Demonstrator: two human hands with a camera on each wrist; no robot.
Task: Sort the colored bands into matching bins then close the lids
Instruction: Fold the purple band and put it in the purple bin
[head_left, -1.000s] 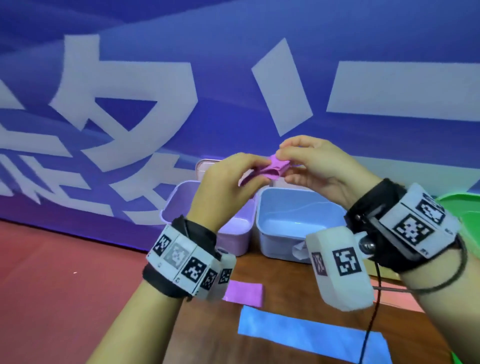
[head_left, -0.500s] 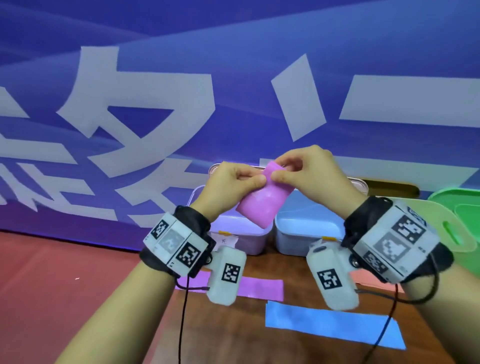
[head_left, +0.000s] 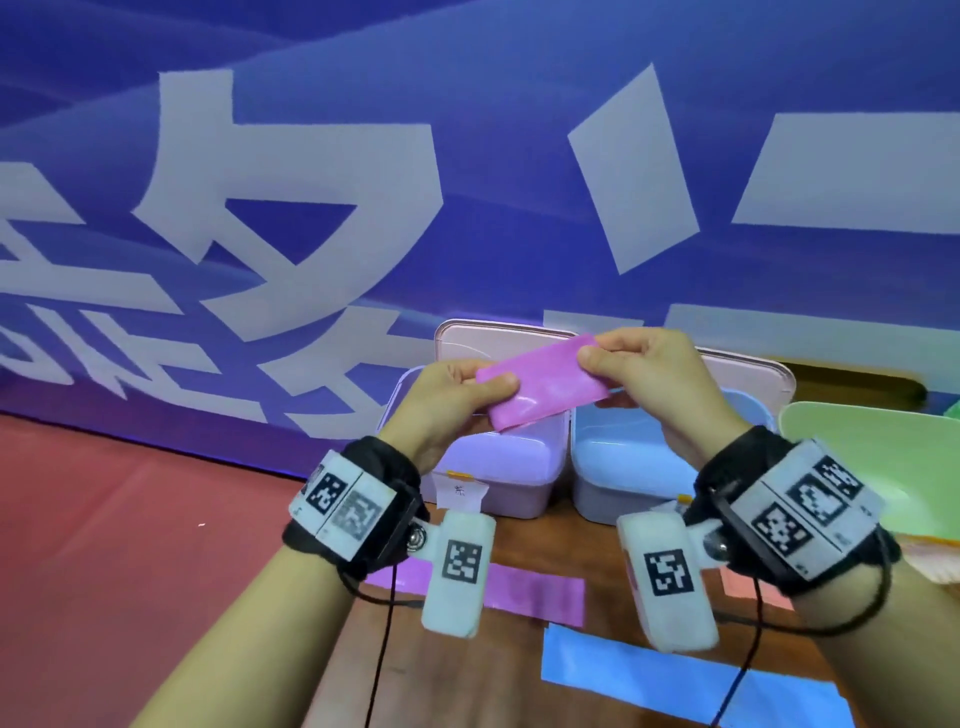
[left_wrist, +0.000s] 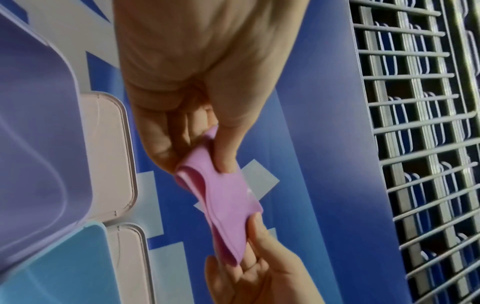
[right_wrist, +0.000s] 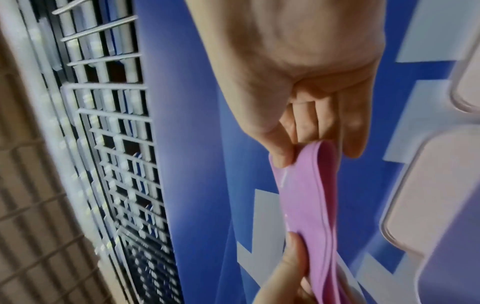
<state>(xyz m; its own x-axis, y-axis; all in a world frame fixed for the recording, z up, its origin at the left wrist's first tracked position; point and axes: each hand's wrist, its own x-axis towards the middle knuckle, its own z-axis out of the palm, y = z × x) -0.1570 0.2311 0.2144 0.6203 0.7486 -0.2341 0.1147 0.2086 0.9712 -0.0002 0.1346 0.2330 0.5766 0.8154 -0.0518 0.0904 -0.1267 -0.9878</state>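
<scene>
A folded pink band (head_left: 543, 387) is stretched flat between both hands, above the open purple bin (head_left: 498, 467) and the open blue bin (head_left: 623, 467). My left hand (head_left: 467, 389) pinches its left end between thumb and fingers; the left wrist view shows that pinch on the pink band (left_wrist: 221, 195). My right hand (head_left: 623, 358) pinches the right end, seen close in the right wrist view on the pink band (right_wrist: 306, 191). Both bins' pale pink lids (head_left: 467, 340) stand raised behind them. Another purple band (head_left: 535, 592) and a blue band (head_left: 639, 675) lie flat on the table.
A green bin (head_left: 883, 467) stands at the right, beside the blue one. A pink band (head_left: 748, 587) lies partly hidden behind my right wrist. A blue banner with white shapes (head_left: 467, 182) rises behind the bins. Red floor (head_left: 104, 545) lies left of the wooden table (head_left: 467, 675).
The pink band went from a crumpled wad to a flat strip pulled out between both hands. The hands moved apart while the view tilted down.
</scene>
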